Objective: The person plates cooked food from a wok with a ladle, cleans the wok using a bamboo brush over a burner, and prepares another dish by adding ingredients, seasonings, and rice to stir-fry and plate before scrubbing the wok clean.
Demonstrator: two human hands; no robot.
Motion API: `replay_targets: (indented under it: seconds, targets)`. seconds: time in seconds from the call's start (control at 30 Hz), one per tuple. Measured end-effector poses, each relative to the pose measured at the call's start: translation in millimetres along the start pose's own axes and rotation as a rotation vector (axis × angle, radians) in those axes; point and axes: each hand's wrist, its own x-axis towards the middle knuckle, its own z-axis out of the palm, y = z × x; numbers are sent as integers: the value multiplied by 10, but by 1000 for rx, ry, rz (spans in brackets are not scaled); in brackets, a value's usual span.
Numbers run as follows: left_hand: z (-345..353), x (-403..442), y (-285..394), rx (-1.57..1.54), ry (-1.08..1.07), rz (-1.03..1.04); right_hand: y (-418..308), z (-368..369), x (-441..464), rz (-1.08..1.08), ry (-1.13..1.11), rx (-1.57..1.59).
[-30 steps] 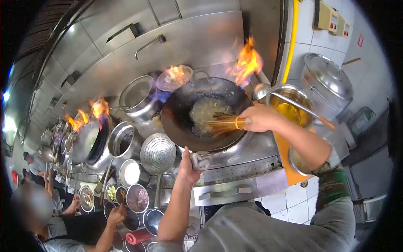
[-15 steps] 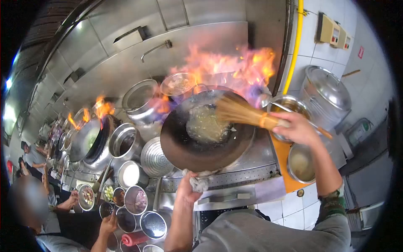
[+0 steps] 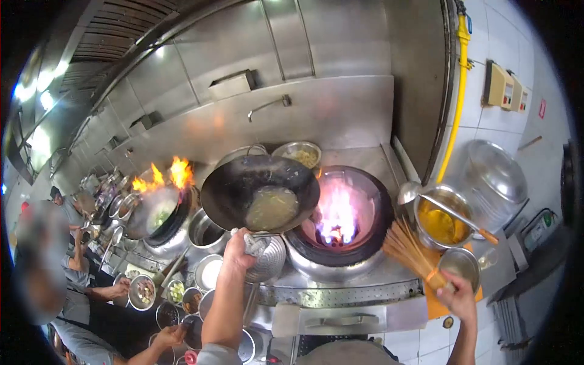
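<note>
My left hand (image 3: 237, 252) is closed on the near rim of a large dark wok (image 3: 228, 191), with a crumpled cloth (image 3: 255, 245) at the grip. The wok is tilted, and cloudy liquid (image 3: 272, 208) pools in its lower right part. It hangs left of an exposed burner (image 3: 381, 201), where a bright flame (image 3: 336, 222) burns. A bamboo wok brush (image 3: 409, 248) is in my right hand (image 3: 460, 296), fingers wrapped round its bound handle. The bristles point up and left, beside the burner's right edge. Below the wok, a perforated strainer (image 3: 269, 263) is partly covered.
At right stand a pot of yellow liquid (image 3: 447, 226) with a ladle (image 3: 455, 215) across it, a metal bowl (image 3: 460, 266) and a lidded pot (image 3: 496, 173). On the left, a second wok (image 3: 153, 210) has flames behind it. Co-workers' hands (image 3: 168, 334) are at lower left among several containers.
The wok has moved left off its burner, uncovering the flame. My right hand has drawn the brush out of the wok, down and right. The large flames behind the wok are gone.
</note>
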Motion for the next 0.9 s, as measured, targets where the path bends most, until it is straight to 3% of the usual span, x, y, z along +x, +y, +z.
replay_targets:
  seconds: [0.07, 0.13, 0.17, 0.3, 0.4, 0.47, 0.5, 0.53, 0.6, 0.63, 0.67, 0.73, 0.9]
  targets:
    - [-73, 254, 213, 7, 15, 57, 227, 146, -101, 157, 6, 129]
    - [-18, 411, 457, 126, -16, 117, 349, 282, -176, 177, -11, 181]
    - [112, 467, 516, 116, 106, 135, 377, 328, -214, 217, -29, 220]
    - [407, 835, 864, 243, 223, 236, 459, 530, -256, 236, 36, 288]
    - [419, 1701, 1119, 162, 193, 317, 549, 562, -311, 310, 80, 455]
    - [529, 2092, 1270, 157, 227, 524, 466, 520, -361, 353, 69, 420]
    - [443, 2504, 1425, 237, 325, 459, 360, 489, -427, 310, 48, 334]
    - [619, 2462, 1409, 241, 320, 455, 313, 450, -464, 268, 26, 247]
    - [1010, 2271, 1414, 467, 632, 575, 446, 390, -553, 374, 21, 276]
    - [1273, 2006, 1404, 531, 723, 501, 469, 399, -605, 401, 33, 264]
    - [1478, 1891, 1356, 539, 714, 501, 482, 410, -654, 429, 44, 253]
    - [1825, 1832, 1224, 864, 853, 543, 538, 443, -725, 453, 66, 239]
    - [2463, 1639, 901, 841, 875, 618, 423, 500, -821, 420, 145, 296]
